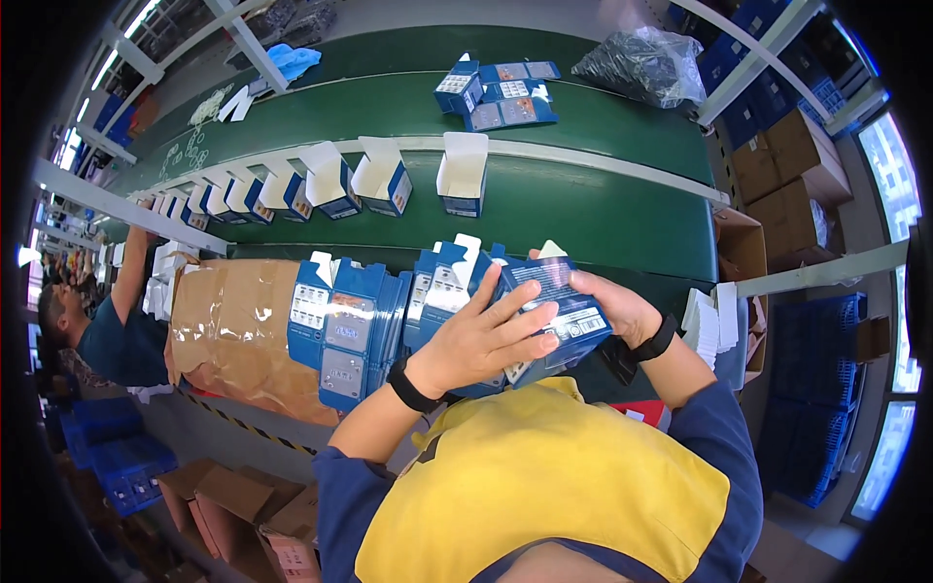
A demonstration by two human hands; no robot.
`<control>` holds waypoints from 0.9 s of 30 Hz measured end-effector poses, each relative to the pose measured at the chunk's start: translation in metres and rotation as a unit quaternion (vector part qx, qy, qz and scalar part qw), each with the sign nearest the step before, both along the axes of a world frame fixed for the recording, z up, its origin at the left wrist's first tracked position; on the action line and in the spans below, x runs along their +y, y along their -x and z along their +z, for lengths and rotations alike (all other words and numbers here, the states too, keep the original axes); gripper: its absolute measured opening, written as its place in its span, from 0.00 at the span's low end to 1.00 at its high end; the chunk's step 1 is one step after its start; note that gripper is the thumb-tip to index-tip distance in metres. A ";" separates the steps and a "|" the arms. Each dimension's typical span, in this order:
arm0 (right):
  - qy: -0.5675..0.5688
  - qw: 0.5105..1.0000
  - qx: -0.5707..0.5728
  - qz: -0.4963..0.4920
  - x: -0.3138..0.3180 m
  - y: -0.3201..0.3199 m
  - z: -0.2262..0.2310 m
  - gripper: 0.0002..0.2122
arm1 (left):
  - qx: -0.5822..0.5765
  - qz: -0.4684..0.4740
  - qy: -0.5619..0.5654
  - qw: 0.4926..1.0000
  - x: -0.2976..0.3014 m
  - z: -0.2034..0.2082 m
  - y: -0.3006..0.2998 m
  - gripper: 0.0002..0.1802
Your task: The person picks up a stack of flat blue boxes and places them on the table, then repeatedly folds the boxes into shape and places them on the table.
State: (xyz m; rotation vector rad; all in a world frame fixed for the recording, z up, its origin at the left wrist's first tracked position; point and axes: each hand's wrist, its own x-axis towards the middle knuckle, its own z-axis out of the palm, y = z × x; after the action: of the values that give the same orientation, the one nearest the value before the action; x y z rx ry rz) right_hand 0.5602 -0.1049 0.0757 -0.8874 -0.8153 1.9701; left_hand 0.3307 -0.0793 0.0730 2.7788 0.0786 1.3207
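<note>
A small blue folding carton [571,328] with printed panels is held in front of my chest. My left hand [481,335] lies across its left side, fingers stretched over the panel. My right hand [624,306] grips its right side, the thumb near the upper edge. A white flap [552,250] sticks up at its far end. Just left of my left hand are stacked flat blue cartons [347,330], some partly under it. They lie against a brown cardboard box [233,316] with clear tape. The palm side of both hands is hidden.
Opened blue cartons [384,185] with white flaps raised stand in a row along the green conveyor [583,185]. Further back lie more cartons [505,97] and a dark plastic bag [641,68]. White folded papers [705,325] stand at right. Another person [117,330] reaches over the line at left.
</note>
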 end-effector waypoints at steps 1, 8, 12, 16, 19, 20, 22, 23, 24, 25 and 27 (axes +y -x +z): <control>0.026 0.996 0.015 0.083 0.006 -0.003 -0.008 0.42 | 0.059 0.082 0.028 0.994 0.008 -0.004 0.010 0.47; -0.290 0.858 -0.347 -0.244 0.124 -0.005 -0.095 0.53 | 0.212 0.433 0.431 0.763 0.000 -0.080 0.042 0.50; -0.373 0.671 -0.603 -0.217 0.145 0.003 -0.173 0.56 | 0.276 0.485 0.426 0.712 -0.007 -0.079 0.032 0.51; -0.258 0.707 -0.640 -0.155 0.118 0.004 -0.182 0.54 | 0.232 0.523 0.403 0.714 -0.018 -0.079 0.034 0.49; -0.189 0.726 -0.651 -0.114 0.097 -0.004 -0.156 0.46 | 0.197 0.543 0.379 0.723 -0.023 -0.079 0.031 0.45; -0.151 0.731 -0.658 -0.100 0.087 -0.013 -0.150 0.42 | 0.178 0.547 0.366 0.731 -0.022 -0.078 0.026 0.43; -0.072 0.832 -0.514 -0.195 0.056 -0.033 -0.162 0.36 | 0.164 0.542 0.350 0.746 -0.024 -0.078 0.023 0.42; -0.001 0.899 -0.342 -0.273 0.042 -0.029 -0.156 0.30 | 0.065 0.474 0.457 0.749 -0.024 -0.081 0.030 0.39; 0.072 0.955 -0.149 -0.245 0.019 -0.026 -0.147 0.27 | -0.034 0.394 0.554 0.733 -0.023 -0.084 0.036 0.37; 0.141 0.968 0.051 -0.201 -0.004 -0.011 -0.117 0.24 | -0.135 0.305 0.637 0.695 -0.025 -0.086 0.041 0.35; 0.068 0.984 0.095 -0.132 -0.041 0.021 -0.089 0.23 | -0.177 0.273 0.632 0.703 -0.027 -0.077 0.035 0.33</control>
State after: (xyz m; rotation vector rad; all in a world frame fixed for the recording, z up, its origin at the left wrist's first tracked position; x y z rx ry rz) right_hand 0.5395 -0.1459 -0.0131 -0.8244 -0.4346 1.8552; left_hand 0.2959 -0.1068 -0.0044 1.2956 1.2935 1.1067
